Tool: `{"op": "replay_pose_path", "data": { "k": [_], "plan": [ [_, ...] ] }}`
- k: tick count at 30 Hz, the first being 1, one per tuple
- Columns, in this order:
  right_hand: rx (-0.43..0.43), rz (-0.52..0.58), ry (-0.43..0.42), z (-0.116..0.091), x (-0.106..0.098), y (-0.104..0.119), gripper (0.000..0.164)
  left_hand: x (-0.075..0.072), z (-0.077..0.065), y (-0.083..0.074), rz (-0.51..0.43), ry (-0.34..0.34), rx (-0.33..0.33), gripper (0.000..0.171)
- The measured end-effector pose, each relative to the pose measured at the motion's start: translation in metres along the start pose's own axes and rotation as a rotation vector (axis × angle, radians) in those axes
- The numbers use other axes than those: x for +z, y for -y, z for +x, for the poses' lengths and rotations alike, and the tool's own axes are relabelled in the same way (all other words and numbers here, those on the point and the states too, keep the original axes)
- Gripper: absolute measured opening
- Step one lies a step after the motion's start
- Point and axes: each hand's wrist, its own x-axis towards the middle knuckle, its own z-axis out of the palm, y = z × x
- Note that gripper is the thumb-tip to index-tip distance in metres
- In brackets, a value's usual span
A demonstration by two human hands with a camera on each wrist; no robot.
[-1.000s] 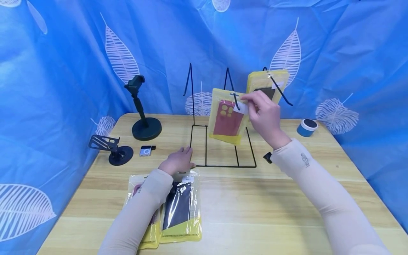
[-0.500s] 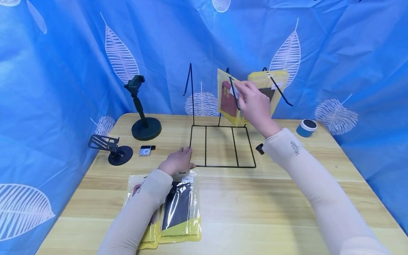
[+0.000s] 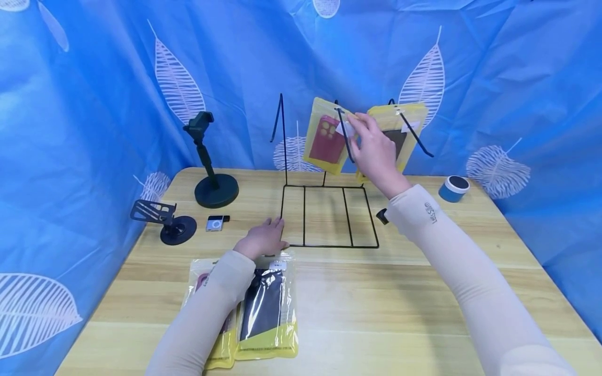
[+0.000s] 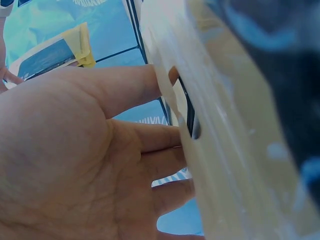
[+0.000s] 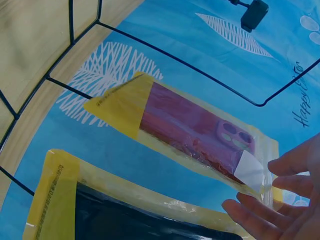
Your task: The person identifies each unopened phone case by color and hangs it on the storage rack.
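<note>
In the head view my right hand (image 3: 373, 149) is at the top right of a yellow-edged pouch with a red phone case (image 3: 327, 140). That pouch hangs tilted on the middle hook of a black wire rack (image 3: 340, 246). In the right wrist view, the loosely spread fingers (image 5: 257, 212) lie right at the pouch's top edge, near its white label. My left hand (image 3: 263, 238) rests at the rack's front left corner, fingers extended. Close in front of that hand, in the left wrist view, is the clear top of a pouch with a hang slot (image 4: 225, 130).
Pouches (image 3: 416, 115) hang on the right hook; the left hook (image 3: 277, 117) is bare. Two pouches (image 3: 265, 308) lie at front left, partly under the left sleeve. Two black stands (image 3: 216, 190) (image 3: 177, 230), a small silver player (image 3: 215, 223) and a blue jar (image 3: 453, 189) stand around.
The red-case pouch has gone up and back along the middle hook, then swung left. My right hand moved up and slightly left with it. The left hand stayed in place.
</note>
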Motion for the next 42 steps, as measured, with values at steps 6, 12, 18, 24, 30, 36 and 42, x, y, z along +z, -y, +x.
{"op": "replay_pose_path", "data": {
  "k": [6,12,18,24,30,36,42],
  "plan": [
    [0.035,-0.043,0.050,0.000,-0.001,-0.003,0.052,-0.001,0.000,-0.002,0.014,-0.005,0.002,0.077],
    [0.007,-0.048,0.037,-0.012,-0.003,-0.006,0.050,0.000,0.001,-0.002,0.019,-0.006,0.008,0.077],
    [-0.065,0.009,-0.024,-0.032,-0.006,-0.007,0.048,0.000,0.001,-0.001,0.003,-0.003,0.010,0.076],
    [-0.158,0.040,-0.096,-0.063,-0.009,-0.008,0.047,0.000,0.000,-0.001,0.003,0.005,0.011,0.076],
    [-0.209,0.009,-0.046,-0.102,-0.007,-0.020,0.027,-0.001,0.000,-0.002,0.005,0.009,0.006,0.076],
    [0.038,-0.075,0.697,-0.128,0.004,-0.052,0.076,-0.001,0.001,-0.001,0.005,0.013,-0.006,0.076],
    [0.039,-0.060,1.060,-0.147,0.025,-0.074,0.110,0.000,0.002,0.000,-0.004,0.019,-0.009,0.076]
  ]
}}
